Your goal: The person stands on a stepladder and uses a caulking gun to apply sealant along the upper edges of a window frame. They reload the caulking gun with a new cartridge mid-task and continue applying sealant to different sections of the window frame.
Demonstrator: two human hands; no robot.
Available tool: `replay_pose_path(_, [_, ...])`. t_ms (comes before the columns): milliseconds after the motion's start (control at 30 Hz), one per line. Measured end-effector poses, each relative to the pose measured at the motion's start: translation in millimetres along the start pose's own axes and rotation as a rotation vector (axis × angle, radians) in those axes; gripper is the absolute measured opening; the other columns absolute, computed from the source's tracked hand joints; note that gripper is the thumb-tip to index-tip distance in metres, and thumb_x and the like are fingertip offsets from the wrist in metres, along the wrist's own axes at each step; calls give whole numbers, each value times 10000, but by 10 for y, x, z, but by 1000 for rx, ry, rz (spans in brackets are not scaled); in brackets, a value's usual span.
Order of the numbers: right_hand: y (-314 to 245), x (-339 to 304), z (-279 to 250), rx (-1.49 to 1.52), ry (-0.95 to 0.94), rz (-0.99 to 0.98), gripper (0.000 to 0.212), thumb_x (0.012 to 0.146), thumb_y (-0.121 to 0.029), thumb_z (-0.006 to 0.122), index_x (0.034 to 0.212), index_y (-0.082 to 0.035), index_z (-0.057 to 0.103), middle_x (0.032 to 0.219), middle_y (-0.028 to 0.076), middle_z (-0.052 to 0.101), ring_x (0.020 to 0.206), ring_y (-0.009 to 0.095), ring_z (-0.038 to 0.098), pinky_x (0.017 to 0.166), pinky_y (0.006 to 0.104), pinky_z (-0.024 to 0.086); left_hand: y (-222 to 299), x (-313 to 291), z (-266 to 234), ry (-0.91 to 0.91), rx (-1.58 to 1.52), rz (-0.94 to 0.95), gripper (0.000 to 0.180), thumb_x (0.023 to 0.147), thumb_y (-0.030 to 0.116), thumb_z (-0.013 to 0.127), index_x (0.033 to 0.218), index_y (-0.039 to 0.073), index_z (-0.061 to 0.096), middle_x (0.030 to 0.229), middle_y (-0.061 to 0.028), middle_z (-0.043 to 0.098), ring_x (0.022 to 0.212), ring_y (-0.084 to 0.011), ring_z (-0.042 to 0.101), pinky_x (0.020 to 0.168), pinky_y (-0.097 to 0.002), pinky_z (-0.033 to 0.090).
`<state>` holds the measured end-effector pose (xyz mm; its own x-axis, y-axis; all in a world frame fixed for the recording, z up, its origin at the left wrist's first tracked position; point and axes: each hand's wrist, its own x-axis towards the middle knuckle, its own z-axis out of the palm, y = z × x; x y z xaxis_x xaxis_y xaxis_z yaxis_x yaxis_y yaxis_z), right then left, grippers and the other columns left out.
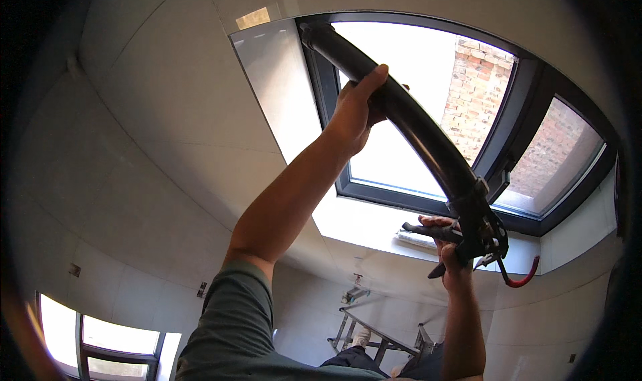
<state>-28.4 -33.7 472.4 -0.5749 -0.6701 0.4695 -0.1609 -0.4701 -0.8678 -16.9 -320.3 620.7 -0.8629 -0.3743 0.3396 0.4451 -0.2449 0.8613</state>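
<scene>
A long black caulking gun (428, 140) slants across the window, its front end up at the upper left corner of the dark frame. My left hand (352, 117) is wrapped round the barrel in its upper half. Lower down, my right hand (456, 264) is closed on the grip, beside the black handle parts. A rod with a red hooked end (525, 279) sticks out behind the gun. The tip at the front is too dark to make out, and some of my fingers are hidden behind the tool.
The dark window frame (394, 195) has a second, narrower pane (548, 157) on the right, with a brick wall (478, 90) outside. A whitish object (416, 239) lies on the sill. Below stands a metal step stand (381, 337). Another window (117, 337) is at the lower left.
</scene>
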Motion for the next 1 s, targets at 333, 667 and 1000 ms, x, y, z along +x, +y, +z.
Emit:
replay_pose_path(333, [204, 324, 167, -40, 18, -63, 638, 960, -537, 664, 1321, -24, 546, 1241, 181, 655, 1265, 346, 609, 1160, 555, 404, 126, 291, -139, 48, 63, 93, 762, 926, 555, 675, 1331, -52, 457, 1193, -285, 674, 1168, -375, 654, 1133, -482, 424])
replay_pose_path(667, [377, 368, 352, 27, 10, -114, 542, 985, -496, 648, 1254, -36, 550, 1187, 182, 661, 1212, 328, 633, 1142, 561, 423, 89, 343, -268, 72, 95, 135, 747, 919, 560, 668, 1311, -51, 491, 1137, -243, 695, 1144, -359, 658, 1106, -476, 429])
replay_pose_path(1000, [374, 317, 586, 61, 33, -186, 725, 966, -682, 530, 1218, -3, 545, 1112, 194, 667, 1078, 325, 678, 1067, 553, 464, 73, 353, -237, 147, 70, 148, 680, 917, 533, 658, 1270, -32, 521, 1012, -209, 701, 1048, -321, 684, 1011, -479, 496])
